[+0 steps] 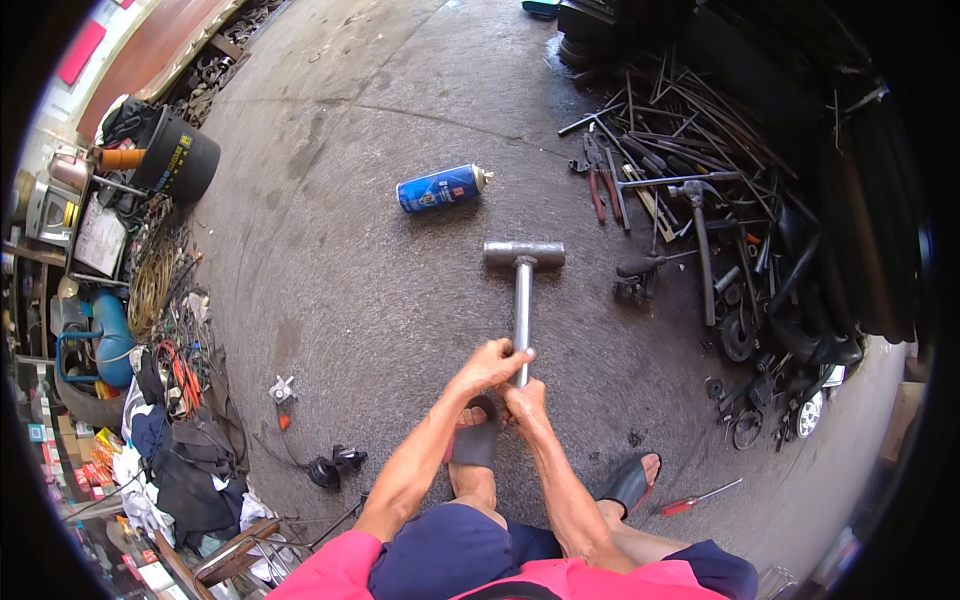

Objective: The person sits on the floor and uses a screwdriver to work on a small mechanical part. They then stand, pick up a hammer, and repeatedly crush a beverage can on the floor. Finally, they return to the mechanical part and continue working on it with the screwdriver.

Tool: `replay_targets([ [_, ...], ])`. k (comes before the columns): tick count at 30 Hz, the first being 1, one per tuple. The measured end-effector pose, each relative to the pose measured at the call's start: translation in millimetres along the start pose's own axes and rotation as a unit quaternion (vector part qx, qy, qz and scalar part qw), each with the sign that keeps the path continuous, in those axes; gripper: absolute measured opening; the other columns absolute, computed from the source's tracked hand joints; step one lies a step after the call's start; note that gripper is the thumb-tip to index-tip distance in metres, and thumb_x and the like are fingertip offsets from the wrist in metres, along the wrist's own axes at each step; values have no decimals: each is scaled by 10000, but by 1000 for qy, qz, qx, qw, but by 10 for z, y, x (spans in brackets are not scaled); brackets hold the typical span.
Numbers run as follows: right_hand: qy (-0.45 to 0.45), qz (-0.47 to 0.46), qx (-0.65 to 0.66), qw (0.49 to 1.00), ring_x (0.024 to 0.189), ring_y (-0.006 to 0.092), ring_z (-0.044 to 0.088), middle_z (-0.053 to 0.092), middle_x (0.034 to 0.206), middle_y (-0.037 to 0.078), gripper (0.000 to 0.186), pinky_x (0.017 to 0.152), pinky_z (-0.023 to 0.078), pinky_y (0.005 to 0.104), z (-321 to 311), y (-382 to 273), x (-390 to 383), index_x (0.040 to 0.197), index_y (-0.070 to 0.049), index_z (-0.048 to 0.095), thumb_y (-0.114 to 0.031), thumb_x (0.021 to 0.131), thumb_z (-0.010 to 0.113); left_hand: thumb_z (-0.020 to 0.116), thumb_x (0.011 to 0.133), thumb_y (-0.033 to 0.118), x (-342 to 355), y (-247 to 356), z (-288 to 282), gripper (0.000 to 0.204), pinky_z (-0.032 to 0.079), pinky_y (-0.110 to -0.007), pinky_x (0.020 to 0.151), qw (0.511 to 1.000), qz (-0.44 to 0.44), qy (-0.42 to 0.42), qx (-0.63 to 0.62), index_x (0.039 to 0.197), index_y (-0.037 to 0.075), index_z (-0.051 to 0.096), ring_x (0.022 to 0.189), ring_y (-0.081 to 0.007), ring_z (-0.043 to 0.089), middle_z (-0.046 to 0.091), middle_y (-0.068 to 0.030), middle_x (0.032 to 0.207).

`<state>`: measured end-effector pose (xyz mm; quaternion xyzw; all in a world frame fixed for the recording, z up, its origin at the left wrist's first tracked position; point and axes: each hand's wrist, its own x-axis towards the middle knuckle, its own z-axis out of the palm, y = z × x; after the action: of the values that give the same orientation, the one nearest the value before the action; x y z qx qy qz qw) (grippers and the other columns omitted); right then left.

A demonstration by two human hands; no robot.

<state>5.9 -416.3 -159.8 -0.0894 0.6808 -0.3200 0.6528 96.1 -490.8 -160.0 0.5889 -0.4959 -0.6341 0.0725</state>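
Hold steel hammer [524, 285] (prob. heavy, rigid) by handle's near end, L hand [492, 364] & R hand [523, 403] fingers wrapped round.

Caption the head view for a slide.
Left hand and right hand grip a metal hammer over a grey floor, a blue spray can lying nearby.

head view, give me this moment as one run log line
left hand: gripping metal sledgehammer | right hand: gripping it nearer the body | blue spray can: lying on floor, ahead-left of sledgehammer
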Motion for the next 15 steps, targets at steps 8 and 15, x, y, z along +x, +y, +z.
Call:
replay_targets([
  [8, 3, 35, -21, 999, 340, 133, 457, 485, 487, 51, 214, 301, 354, 289, -132, 166, 159, 616, -32, 485, -86, 731, 658, 575, 878, 347, 373, 241, -1065, 364, 454, -244, 418, 960, 78, 258, -80, 791, -6, 569, 486, -116, 556, 592, -76, 629],
  [15, 83, -92, -19, 992, 338, 143, 463, 505, 519, 51, 162, 284, 358, 295, 116, -7, -47, 722, 16, 508, -88, 790, 610, 706, 778, 316, 65, -62, 333, 369, 493, -294, 567, 964, -44, -38, -258, 852, -27, 590, 640, -174, 606, 617, -112, 718],
])
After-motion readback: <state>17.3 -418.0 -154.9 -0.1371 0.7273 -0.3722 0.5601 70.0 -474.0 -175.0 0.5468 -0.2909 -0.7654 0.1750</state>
